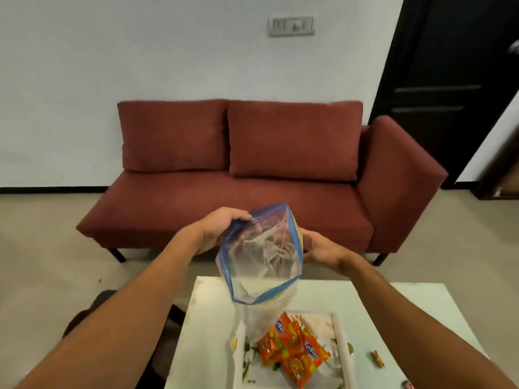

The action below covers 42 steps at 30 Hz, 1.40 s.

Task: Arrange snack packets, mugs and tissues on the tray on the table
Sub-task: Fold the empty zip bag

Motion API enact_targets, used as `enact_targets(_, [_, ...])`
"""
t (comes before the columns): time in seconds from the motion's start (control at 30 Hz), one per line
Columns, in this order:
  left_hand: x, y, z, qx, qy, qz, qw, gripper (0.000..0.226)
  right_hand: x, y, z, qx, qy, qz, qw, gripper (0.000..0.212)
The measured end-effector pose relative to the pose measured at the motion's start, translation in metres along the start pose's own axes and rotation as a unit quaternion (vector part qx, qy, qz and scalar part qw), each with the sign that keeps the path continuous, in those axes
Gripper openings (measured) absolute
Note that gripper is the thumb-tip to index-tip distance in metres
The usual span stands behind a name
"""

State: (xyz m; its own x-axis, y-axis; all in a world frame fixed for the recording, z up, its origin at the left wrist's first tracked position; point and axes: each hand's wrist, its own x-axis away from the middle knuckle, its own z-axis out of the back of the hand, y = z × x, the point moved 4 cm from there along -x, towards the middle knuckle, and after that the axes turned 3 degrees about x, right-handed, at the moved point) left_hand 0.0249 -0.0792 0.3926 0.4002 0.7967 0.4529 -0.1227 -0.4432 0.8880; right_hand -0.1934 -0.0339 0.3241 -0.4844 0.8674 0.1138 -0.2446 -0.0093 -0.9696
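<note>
Both hands hold a clear plastic bag (261, 256) with a blue rim above the table, its open mouth facing me; crumpled white tissue shows inside. My left hand (222, 228) grips the bag's far left edge. My right hand (320, 248) holds its right side. Below the bag, a white floral tray (339, 343) lies on the white table (207, 332). Several orange snack packets (292, 349) lie piled on the tray. No mugs are in view.
A dark red sofa (252, 175) stands against the wall beyond the table. A small brown scrap (377, 358) lies on the table right of the tray. A dark door (455, 80) is at the far right. Dark shapes (92, 313) sit on the floor at left.
</note>
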Motion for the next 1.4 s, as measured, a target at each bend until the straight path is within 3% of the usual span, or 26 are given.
enact_targets(0.2, [0.039, 0.112, -0.008, -0.077, -0.012, -0.024, 0.997, 0.037, 0.013, -0.106, 0.020, -0.035, 0.037, 0.050, 0.997, 0.023])
enact_targets(0.3, [0.056, 0.157, 0.004, -0.060, -0.005, -0.094, 0.994, 0.048, 0.017, -0.145, 0.033, -0.103, 0.118, 0.090, 0.984, 0.038])
enact_targets(0.43, [0.072, 0.164, 0.062, 0.090, 0.017, -0.132, 0.987, 0.100, 0.029, -0.189, 0.052, -0.154, 0.219, 0.155, 0.951, 0.027])
enact_targets(0.57, [0.068, 0.146, 0.058, 0.068, -0.010, -0.155, 0.986, 0.118, 0.031, -0.221, 0.067, -0.158, 0.300, 0.194, 0.921, 0.032])
enact_targets(0.67, [0.071, 0.162, 0.027, 0.025, 0.011, -0.233, 0.972, 0.109, 0.026, -0.238, 0.071, -0.130, 0.365, 0.204, 0.899, 0.024])
enact_targets(0.8, [0.078, 0.178, 0.001, 0.025, -0.029, -0.342, 0.939, 0.092, 0.017, -0.240, 0.079, -0.130, 0.443, 0.178, 0.869, 0.030])
enact_targets(0.97, [0.069, 0.173, -0.014, 0.112, -0.065, -0.413, 0.901, 0.105, 0.024, -0.237, 0.088, -0.151, 0.480, 0.153, 0.850, 0.042])
enact_targets(1.03, [0.065, 0.168, -0.022, 0.090, -0.041, -0.419, 0.903, 0.093, 0.026, -0.237, 0.092, -0.155, 0.488, 0.143, 0.847, 0.045])
enact_targets(1.17, [0.050, 0.173, -0.029, -0.003, 0.084, -0.422, 0.903, 0.018, 0.034, -0.245, 0.110, -0.096, 0.505, 0.135, 0.847, 0.050])
enact_targets(1.27, [0.043, 0.184, -0.015, 0.016, 0.163, -0.416, 0.894, 0.016, 0.043, -0.250, 0.124, -0.090, 0.481, 0.160, 0.857, 0.042])
enact_targets(1.4, [0.046, 0.193, -0.014, 0.054, 0.146, -0.422, 0.893, 0.017, 0.050, -0.247, 0.132, -0.127, 0.424, 0.141, 0.885, 0.037])
